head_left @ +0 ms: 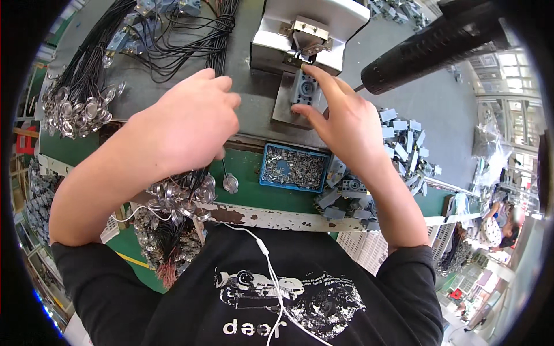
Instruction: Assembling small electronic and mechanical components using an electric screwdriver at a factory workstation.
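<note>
My right hand [352, 118] pinches a small grey-blue plastic housing [306, 87] between thumb and forefinger. The housing sits on the metal plate [283, 102] in front of a white bench machine [269, 36], its round recess facing up. To the left, my left hand [202, 118] is closed, fingers curled. From below it comes a short length of black cable ending in a round metal disc [230, 183], which lies over the green bench edge. The hand appears to grip this cable, though its fingertips are hidden.
A blue tray [294, 167] of small metal parts stands between my arms. Grey-blue housings [407, 144] are heaped at right, beside a black power screwdriver [427, 52]. Bundled black cables with metal discs [78, 109] lie at left. A person [496, 230] is in the right background.
</note>
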`<state>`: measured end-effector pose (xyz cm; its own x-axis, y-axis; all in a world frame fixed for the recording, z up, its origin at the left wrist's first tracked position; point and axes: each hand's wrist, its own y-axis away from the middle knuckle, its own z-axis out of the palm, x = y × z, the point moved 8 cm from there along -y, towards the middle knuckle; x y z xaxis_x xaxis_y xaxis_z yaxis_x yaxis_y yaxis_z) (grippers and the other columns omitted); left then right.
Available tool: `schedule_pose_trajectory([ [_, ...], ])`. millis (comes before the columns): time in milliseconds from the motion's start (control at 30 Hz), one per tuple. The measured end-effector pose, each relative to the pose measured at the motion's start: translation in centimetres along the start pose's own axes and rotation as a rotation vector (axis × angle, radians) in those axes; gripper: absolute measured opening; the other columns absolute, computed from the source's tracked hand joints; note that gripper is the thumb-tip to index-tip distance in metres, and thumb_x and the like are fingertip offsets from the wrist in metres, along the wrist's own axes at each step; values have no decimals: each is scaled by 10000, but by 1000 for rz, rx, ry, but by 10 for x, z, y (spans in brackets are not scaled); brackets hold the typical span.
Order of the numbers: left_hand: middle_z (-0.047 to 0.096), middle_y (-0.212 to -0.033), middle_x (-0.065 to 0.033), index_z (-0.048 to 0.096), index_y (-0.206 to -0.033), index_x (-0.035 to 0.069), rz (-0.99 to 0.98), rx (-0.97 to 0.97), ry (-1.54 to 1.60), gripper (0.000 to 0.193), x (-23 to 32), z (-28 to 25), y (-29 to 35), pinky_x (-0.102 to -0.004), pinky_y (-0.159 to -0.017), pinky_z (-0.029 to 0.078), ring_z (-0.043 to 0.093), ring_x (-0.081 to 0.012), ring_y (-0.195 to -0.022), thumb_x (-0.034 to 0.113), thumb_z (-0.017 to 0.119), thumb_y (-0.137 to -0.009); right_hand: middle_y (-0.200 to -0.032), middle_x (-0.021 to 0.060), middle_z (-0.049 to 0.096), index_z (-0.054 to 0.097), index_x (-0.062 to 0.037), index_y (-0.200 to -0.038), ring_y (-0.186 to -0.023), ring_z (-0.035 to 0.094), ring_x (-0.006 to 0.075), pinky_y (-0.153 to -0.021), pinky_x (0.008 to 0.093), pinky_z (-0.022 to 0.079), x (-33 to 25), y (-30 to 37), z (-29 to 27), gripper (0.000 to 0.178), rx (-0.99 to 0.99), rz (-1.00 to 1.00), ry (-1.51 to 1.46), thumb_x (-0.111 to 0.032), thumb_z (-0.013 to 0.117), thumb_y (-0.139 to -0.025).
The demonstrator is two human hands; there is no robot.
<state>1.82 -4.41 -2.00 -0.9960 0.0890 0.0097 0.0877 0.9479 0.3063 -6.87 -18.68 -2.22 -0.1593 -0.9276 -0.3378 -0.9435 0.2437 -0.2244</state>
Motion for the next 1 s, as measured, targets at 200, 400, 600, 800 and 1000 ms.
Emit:
schedule_pose_trajectory([
  [200,665,-938,-32,777,-791,140,4,-51,162,138,-10,-3,10,-354,-899,453,599,-219,-1035,276,803,-790,-1113,146,685,585,-113,-1412,-855,686,368,-730,445,555,0,7,8,529,-132,35,-16,-298,728,-937],
  [400,605,-984,-77,715,-870,87,-140,-21,222,213,-19,-7,20,-389,-891,493,615,-272,-998,215,836,-751,-1166,160,685,565,-61,-1420,-925,707,333,-792,411,576,-29,11,-16,479,69,-167,-26,-177,691,-972],
  [600,571,-1107,-163,591,-1059,43,-324,82,317,291,-21,-5,31,-469,-849,550,662,-376,-970,110,749,-824,-1277,188,668,436,68,-1466,-1005,723,221,-803,334,610,-65,10,91,486,-539,304,-1139,-134,585,-1050],
  [800,534,-1047,-122,563,-1070,48,-426,131,716,253,-50,-15,48,-396,-723,517,606,-260,-761,7,605,-825,-1011,122,686,520,60,-1300,-776,722,167,-617,277,576,-70,-3,126,372,-628,564,-1445,-186,624,-1041],
  [1000,538,-1063,-85,596,-1194,77,-452,122,814,415,-60,-9,67,-353,-740,510,583,-215,-868,-35,589,-795,-922,41,669,594,-39,-1065,-848,667,102,-717,263,559,-54,-15,96,215,-553,421,-1172,-240,659,-1026],
])
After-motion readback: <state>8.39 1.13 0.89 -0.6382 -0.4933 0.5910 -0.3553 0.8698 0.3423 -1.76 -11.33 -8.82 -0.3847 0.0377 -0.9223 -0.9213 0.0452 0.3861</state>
